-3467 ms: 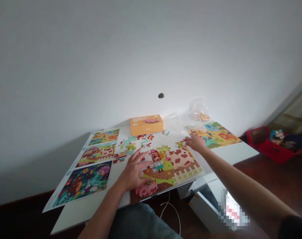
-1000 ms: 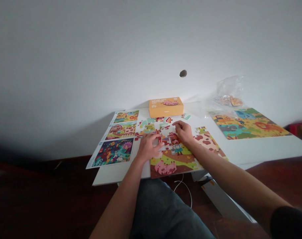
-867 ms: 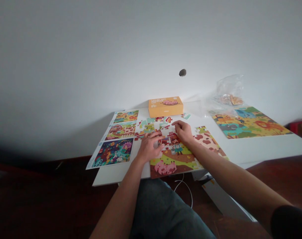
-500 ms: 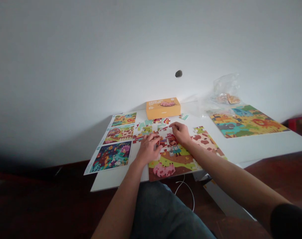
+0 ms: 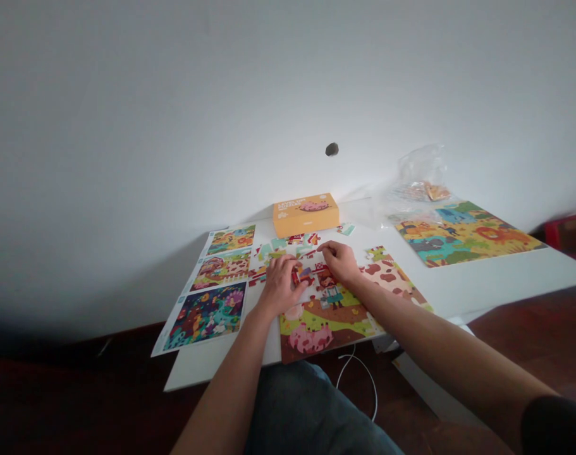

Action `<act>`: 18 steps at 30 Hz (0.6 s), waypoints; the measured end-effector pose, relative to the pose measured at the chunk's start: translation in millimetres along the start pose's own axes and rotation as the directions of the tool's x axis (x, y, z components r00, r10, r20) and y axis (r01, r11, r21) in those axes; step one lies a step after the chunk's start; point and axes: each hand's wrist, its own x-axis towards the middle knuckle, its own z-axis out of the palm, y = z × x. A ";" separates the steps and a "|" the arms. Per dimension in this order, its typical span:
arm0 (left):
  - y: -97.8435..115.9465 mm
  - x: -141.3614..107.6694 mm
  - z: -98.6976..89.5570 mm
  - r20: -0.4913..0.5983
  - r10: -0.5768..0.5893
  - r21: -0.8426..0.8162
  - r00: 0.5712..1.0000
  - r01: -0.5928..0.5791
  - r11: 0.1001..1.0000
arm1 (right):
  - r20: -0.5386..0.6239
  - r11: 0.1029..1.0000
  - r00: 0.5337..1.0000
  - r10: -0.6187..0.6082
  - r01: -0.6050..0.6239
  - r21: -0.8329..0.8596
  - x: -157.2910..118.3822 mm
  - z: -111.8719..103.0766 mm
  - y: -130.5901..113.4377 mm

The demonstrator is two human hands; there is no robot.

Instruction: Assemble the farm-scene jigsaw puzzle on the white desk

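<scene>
A partly joined jigsaw puzzle (image 5: pixel 354 319) of a farm lies at the table's front edge, showing a pink pig, a figure in blue and a brown-spotted cow. My left hand (image 5: pixel 281 285) rests over its upper left side, fingers curled around a red puzzle piece (image 5: pixel 295 278). At the puzzle's top edge, my right hand (image 5: pixel 341 260) is closed with thumb and forefinger together; what they pinch, if anything, is hidden. Loose puzzle pieces (image 5: pixel 279 245) in green, pale blue and red lie just beyond both hands.
A yellow puzzle box (image 5: pixel 306 219) stands against the wall. On the left lies a sheet with three pictures (image 5: pixel 224 264). To the right is a finished animal puzzle (image 5: pixel 472 235), with a clear plastic bag (image 5: pixel 420 180) of pieces behind it. A white cable (image 5: pixel 373 392) hangs below the table.
The view has shifted slightly. My left fingers have moved a little, and a red piece now shows between them. My right hand stays pinched near the puzzle's top edge.
</scene>
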 end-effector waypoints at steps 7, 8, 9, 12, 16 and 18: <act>-0.6 12.7 7.3 0.031 -0.067 0.065 0.997 0.064 0.996 | 0.010 1.000 1.000 -0.002 0.002 -0.018 -1.6 -0.3 -1.2; -0.8 12.6 7.9 0.028 -0.081 0.070 0.996 0.079 0.994 | 0.023 0.999 1.000 -0.005 0.006 -0.034 -1.9 -0.4 -1.1; -1.1 12.2 8.4 0.021 -0.096 0.075 0.995 0.095 0.993 | 0.039 0.998 0.999 -0.007 0.010 -0.055 -2.1 -0.4 -1.1; -1.4 10.5 9.4 0.001 -0.126 0.082 0.992 0.126 0.989 | 0.102 0.989 0.995 -0.018 0.033 -0.145 -3.3 -0.5 -2.0; -2.5 9.7 8.7 -0.005 -0.123 0.080 0.992 0.123 0.989 | 0.222 0.940 0.958 -0.182 0.236 -0.246 -5.5 -0.2 -2.6; -4.5 9.8 8.2 -0.010 -0.145 0.081 0.989 0.145 0.986 | 0.280 0.900 0.925 -0.257 0.335 -0.279 -6.1 0.6 -1.4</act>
